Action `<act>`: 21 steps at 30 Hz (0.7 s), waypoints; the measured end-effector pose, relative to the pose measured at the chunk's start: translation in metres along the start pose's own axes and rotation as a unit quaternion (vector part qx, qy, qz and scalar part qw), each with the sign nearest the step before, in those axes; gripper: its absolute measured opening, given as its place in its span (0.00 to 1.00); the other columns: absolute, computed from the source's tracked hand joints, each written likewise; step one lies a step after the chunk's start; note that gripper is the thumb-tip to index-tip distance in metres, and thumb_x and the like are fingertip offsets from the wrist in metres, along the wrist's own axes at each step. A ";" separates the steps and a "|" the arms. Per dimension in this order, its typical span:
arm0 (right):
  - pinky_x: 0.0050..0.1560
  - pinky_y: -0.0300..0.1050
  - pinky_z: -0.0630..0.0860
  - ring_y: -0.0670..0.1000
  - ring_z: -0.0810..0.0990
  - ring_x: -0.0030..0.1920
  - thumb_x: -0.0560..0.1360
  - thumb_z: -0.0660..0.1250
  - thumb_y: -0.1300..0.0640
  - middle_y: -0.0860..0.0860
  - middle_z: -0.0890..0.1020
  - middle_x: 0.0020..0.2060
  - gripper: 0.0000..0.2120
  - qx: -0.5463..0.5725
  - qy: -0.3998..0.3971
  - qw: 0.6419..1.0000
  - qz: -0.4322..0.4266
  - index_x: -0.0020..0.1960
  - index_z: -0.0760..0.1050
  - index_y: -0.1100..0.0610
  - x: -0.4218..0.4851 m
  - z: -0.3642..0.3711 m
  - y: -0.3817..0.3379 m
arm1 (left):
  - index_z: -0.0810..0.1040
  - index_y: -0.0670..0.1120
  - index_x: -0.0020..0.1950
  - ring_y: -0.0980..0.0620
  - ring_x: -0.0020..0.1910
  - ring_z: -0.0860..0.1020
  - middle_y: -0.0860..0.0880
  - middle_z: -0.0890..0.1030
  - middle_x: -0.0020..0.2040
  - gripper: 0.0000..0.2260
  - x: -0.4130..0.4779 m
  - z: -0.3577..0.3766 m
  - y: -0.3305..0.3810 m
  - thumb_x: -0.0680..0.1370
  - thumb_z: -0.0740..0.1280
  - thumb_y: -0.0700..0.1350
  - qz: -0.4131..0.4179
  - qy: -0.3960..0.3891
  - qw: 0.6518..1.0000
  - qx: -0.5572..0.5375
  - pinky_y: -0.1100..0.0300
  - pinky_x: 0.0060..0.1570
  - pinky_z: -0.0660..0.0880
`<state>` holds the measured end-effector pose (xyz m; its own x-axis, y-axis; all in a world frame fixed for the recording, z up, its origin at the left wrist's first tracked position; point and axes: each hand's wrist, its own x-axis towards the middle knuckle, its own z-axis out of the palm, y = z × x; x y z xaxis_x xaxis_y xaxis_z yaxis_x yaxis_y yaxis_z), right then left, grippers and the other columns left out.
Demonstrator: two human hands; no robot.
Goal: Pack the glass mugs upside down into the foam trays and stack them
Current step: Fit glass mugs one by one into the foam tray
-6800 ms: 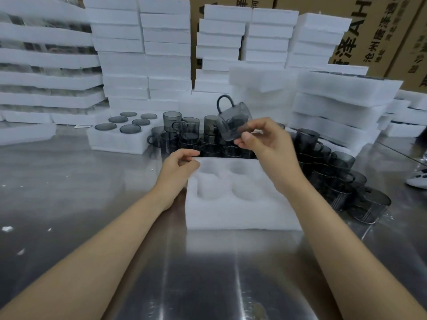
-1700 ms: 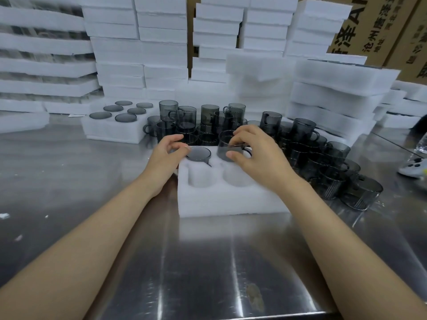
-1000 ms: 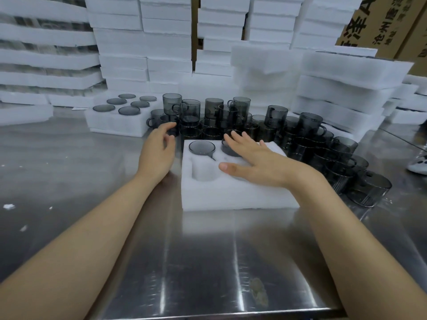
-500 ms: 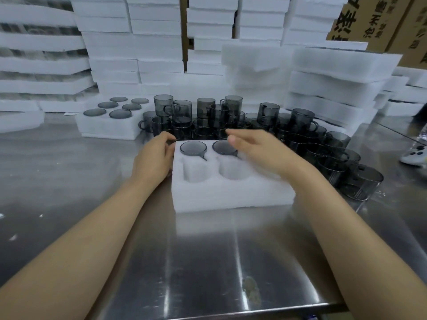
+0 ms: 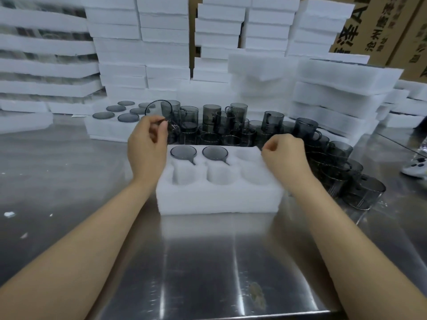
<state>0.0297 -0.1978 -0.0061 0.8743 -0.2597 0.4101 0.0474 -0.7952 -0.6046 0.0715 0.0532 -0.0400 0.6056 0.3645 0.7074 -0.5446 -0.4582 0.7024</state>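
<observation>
A white foam tray with six round pockets lies in front of me on the steel table. Two smoky glass mugs sit upside down in its far-left pocket and far-middle pocket; the other pockets hold nothing. My left hand is raised just left of the tray's far corner and holds a tilted glass mug by its side. My right hand rests curled at the tray's far right corner with nothing in it. A crowd of loose mugs stands behind the tray.
A filled foam tray with several upside-down mugs sits at the back left. Tall stacks of white foam trays line the back, with cardboard boxes behind them. More mugs trail off to the right. A white controller-like object lies at the right edge.
My left hand left the tray's edge and lifted a mug from the pile. My right hand drew back from the middle mug to the tray's far right corner and curled.
</observation>
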 end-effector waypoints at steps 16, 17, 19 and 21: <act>0.50 0.30 0.74 0.46 0.78 0.54 0.78 0.65 0.61 0.50 0.72 0.63 0.20 0.142 -0.066 0.937 -0.313 0.69 0.70 0.53 -0.026 0.025 -0.032 | 0.81 0.46 0.53 0.64 0.39 0.71 0.59 0.75 0.42 0.05 0.000 -0.009 0.032 0.78 0.68 0.43 0.292 -0.227 0.926 0.079 0.71 0.41 0.67; 0.51 0.33 0.76 0.49 0.79 0.54 0.77 0.66 0.60 0.52 0.72 0.63 0.18 0.135 -0.060 0.939 -0.310 0.66 0.73 0.56 -0.026 0.026 -0.032 | 0.81 0.45 0.52 0.64 0.40 0.71 0.57 0.77 0.42 0.05 0.000 -0.010 0.032 0.78 0.67 0.43 0.306 -0.222 0.922 0.082 0.71 0.41 0.67; 0.54 0.39 0.77 0.50 0.79 0.54 0.76 0.68 0.58 0.53 0.72 0.61 0.14 0.121 -0.056 0.944 -0.301 0.62 0.76 0.58 -0.026 0.026 -0.033 | 0.81 0.44 0.52 0.61 0.40 0.72 0.53 0.80 0.42 0.06 0.000 -0.009 0.032 0.78 0.67 0.42 0.330 -0.215 0.915 0.088 0.68 0.41 0.68; 0.54 0.38 0.77 0.49 0.79 0.53 0.76 0.68 0.56 0.52 0.73 0.60 0.14 0.121 -0.055 0.946 -0.296 0.60 0.77 0.59 -0.027 0.026 -0.033 | 0.82 0.44 0.53 0.58 0.40 0.73 0.50 0.81 0.42 0.06 0.000 -0.008 0.032 0.78 0.68 0.42 0.339 -0.206 0.914 0.088 0.65 0.41 0.69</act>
<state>0.0173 -0.1498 -0.0151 0.7041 0.2607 0.6606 0.6419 -0.6316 -0.4349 0.0495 0.0455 -0.0168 0.3504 -0.3714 0.8598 -0.7956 -0.6025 0.0639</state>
